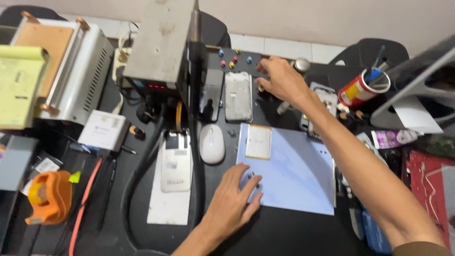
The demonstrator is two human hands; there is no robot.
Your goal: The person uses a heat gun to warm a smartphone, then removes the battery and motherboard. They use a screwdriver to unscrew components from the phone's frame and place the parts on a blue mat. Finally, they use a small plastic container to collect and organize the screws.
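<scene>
Orange tape dispenser (47, 196) far left on black worktop (284, 234); white mouse (211, 143) centre; left hand (232, 201) fingers spread, pressing near corner of pale blue mat (298, 178); right hand (282, 80) reaching far, grip loosely curled beside phone back cover (238, 96), pinch unclear

The left hand (232, 201) rests its fingers (249, 182) on a pale blue mat (294, 178); the right hand (282, 80) reaches past a phone frame (238, 96).

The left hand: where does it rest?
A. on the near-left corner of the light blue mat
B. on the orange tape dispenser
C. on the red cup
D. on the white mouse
A: the left hand lies with fingers spread on the light blue mat, at its near-left corner.
</scene>
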